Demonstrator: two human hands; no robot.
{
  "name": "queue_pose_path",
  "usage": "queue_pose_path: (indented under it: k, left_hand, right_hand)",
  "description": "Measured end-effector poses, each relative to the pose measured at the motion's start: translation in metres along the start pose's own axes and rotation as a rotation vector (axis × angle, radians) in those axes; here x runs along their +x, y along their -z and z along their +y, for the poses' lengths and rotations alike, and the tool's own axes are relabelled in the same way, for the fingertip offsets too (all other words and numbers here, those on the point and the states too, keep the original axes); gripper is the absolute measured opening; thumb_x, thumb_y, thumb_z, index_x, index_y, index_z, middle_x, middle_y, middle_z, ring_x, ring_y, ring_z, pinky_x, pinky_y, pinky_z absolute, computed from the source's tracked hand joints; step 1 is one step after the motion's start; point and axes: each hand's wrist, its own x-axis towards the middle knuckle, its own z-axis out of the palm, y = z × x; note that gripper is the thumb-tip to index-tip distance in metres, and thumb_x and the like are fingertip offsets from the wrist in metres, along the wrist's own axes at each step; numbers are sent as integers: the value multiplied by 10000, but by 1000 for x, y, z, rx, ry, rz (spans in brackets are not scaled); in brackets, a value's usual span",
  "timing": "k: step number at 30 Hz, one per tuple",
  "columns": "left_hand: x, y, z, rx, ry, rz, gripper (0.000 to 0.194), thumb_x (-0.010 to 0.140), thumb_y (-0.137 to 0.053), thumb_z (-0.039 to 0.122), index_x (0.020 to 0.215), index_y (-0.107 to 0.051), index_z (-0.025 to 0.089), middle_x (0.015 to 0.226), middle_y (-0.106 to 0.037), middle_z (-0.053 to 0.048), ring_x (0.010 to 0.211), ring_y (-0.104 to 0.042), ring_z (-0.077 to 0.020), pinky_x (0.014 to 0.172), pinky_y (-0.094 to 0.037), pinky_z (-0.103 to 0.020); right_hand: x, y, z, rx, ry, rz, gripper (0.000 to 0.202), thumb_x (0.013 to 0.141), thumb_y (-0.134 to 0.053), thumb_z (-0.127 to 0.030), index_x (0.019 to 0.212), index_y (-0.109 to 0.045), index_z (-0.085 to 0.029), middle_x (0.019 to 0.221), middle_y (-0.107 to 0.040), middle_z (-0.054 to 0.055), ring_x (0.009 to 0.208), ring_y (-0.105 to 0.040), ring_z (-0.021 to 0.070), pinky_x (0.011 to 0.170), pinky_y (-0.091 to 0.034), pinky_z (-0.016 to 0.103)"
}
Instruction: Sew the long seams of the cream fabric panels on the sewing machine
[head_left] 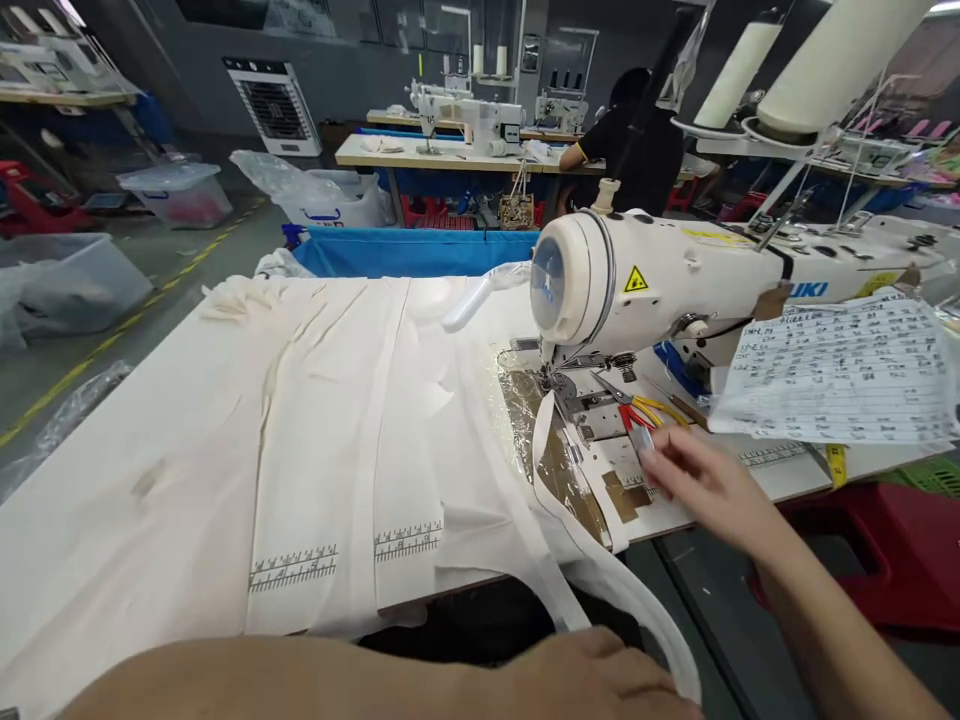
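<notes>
My left hand point(600, 677) is at the bottom edge, its fingers curled over a long white fabric strip point(536, 540); the fingertips are partly cut off. The strip loops up to the needle area of a white sewing machine point(675, 270). My right hand point(701, 485) is right of the needle plate, thumb and fingers pinching a small grey piece point(643, 440) whose kind I cannot make out. Just beyond it lie yellow-handled scissors point(656, 408). Thin white fabric point(330, 420) is spread over the table left of the needle.
A handwritten paper sheet point(847, 370) hangs at the machine's right, above a yellow tape measure point(836, 465). Thread cones point(739, 75) stand above. A red stool point(892, 570) is at lower right. Beyond a blue cloth trough point(420, 250), a person in black point(641, 150) sits near another sewing table.
</notes>
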Motion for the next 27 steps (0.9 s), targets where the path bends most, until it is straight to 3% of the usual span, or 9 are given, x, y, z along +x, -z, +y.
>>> queue_pose_path:
  k: [3, 6, 7, 10, 13, 17, 21, 25, 27]
  left_hand:
    - [-37, 51, -17, 74, 173, -1, 141, 924, -521, 216, 889, -655, 186, 909, -712, -20, 792, -638, -171, 695, -521, -285]
    - [-81, 95, -65, 259, 412, 229, 316, 972, -339, 169, 972, -652, 126, 1025, -696, -106, 914, -648, -186, 801, -551, -314]
    - [-93, 105, -86, 339, 470, 269, 350, 986, -314, 186, 1093, -636, 98, 1141, -671, -139, 1027, -636, -203, 879, -546, -346]
    - [-114, 119, -144, 507, 596, 198, 442, 1015, -291, 291, 1326, -524, 78, 1414, -524, -177, 1302, -502, -260, 1066, -447, -454]
    - [-124, 117, -173, 557, 631, 53, 518, 1024, -235, 335, 1430, -433, 82, 1515, -421, -152, 1399, -402, -271, 1133, -369, -473]
    - [-136, 108, -167, 608, 596, 25, 547, 1029, -204, 358, 1474, -388, 98, 1547, -372, -121, 1431, -353, -262, 1159, -332, -458]
    - [-146, 101, -145, 634, 541, 85, 538, 1020, -248, 360, 1433, -445, 79, 1483, -466, -146, 1389, -417, -274, 1139, -372, -445]
    - [-151, 92, -130, 621, 452, 127, 509, 998, -323, 335, 1393, -480, 56, 1473, -459, -198, 1397, -395, -325, 1130, -381, -484]
    - [-153, 88, -128, 613, 420, 153, 499, 985, -357, 312, 1404, -468, 64, 1500, -426, -190, 1419, -356, -337, 1135, -373, -503]
  right_hand:
    - [-47, -18, -29, 272, -37, -20, 266, 1017, -460, -383, 782, -508, -268, 666, -593, -13, 601, -587, 180, 550, -465, 280]
    - [-59, -45, -65, 337, 1, -7, 233, 1019, -451, -331, 805, -521, -272, 714, -599, -4, 639, -588, 181, 576, -459, 298]
    - [-56, -56, -76, 347, 24, 5, 230, 1019, -441, -321, 807, -513, -271, 714, -581, -4, 633, -571, 180, 572, -447, 302]
    - [-34, -89, -101, 388, 115, 13, 214, 1016, -405, -279, 810, -462, -260, 737, -544, -4, 648, -538, 180, 585, -422, 306]
    - [-16, -114, -106, 403, 172, -4, 187, 1000, -415, -245, 816, -444, -247, 772, -537, 2, 700, -529, 186, 619, -414, 308]
    - [-17, -116, -95, 481, 104, -22, 177, 999, -461, -264, 835, -526, -243, 782, -569, 3, 713, -550, 179, 630, -428, 298]
    - [-33, -102, -88, 559, -48, -68, 219, 1013, -489, -298, 826, -596, -261, 767, -632, -7, 711, -616, 174, 640, -473, 288]
    - [-31, -98, -95, 495, -164, 49, 114, 1017, -484, -323, 988, -588, -284, 695, -630, -23, 595, -612, 174, 550, -475, 287]
    - [-20, -101, -103, 364, -152, 117, 130, 1019, -463, -325, 959, -568, -275, 698, -617, -11, 575, -589, 180, 516, -446, 298]
